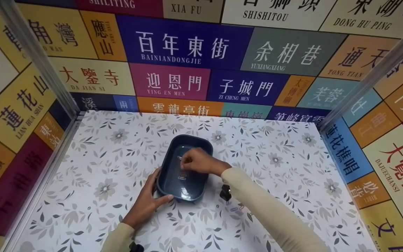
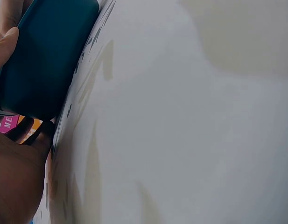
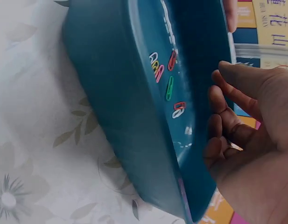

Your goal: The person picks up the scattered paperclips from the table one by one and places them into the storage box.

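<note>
A dark blue rectangular plastic dish [image 1: 168, 154] stands on the table. My left hand [image 1: 147, 201] grips its near left corner, thumb at the rim and fingers along the outside wall. The left wrist view shows the dish's outer wall [image 2: 48, 56] close to that hand. Over the dish's inside is my right hand [image 1: 199, 161], fingers curled and thumb tip against the index finger; the right wrist view shows nothing between them. Several coloured paper clips lie on the dish's bottom, among them a green paper clip [image 3: 169, 88] and a pink paper clip [image 3: 159, 73].
More small paper clips [image 1: 234, 209] lie on the table to the right of the dish, partly behind the right sleeve [image 1: 264, 206]. A white tablecloth [image 1: 117, 157] with grey leaves covers the table. Panels with coloured lettering [image 1: 187, 45] stand around it behind metal posts.
</note>
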Available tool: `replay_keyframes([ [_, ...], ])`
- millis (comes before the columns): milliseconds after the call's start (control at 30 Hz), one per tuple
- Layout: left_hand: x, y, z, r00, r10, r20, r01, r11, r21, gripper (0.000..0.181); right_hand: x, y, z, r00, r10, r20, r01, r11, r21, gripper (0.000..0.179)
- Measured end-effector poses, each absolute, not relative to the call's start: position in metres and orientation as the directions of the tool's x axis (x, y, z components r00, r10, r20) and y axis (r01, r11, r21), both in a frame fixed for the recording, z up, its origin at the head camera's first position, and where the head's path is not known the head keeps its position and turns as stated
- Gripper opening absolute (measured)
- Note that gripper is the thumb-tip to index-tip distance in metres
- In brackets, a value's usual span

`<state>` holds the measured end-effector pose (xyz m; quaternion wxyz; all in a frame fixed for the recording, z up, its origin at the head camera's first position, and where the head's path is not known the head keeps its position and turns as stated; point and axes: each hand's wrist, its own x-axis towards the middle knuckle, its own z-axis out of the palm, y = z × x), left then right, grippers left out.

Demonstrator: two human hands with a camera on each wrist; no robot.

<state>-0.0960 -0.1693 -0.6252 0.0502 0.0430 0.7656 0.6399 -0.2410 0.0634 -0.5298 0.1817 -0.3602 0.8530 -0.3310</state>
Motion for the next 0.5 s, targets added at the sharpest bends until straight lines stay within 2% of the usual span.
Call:
replay_keyframes([
  [233, -0.097, -0.169, -0.626, -0.993, 0.107, -0.039, -0.02, 0.175, 0.984, 0.111, -0.23, 0.08, -0.522, -0.67, -0.742, 0.019, -0.564, 0.492, -0.663, 0.007],
  [500, -0.097, -0.168, -0.626, -0.994, 0.104, -0.041, -0.022, 0.174, 0.984, 0.111, -0.216, 0.096, -0.521, -0.693, -0.716, 0.088, -0.564, 0.462, -0.685, 0.007],
])
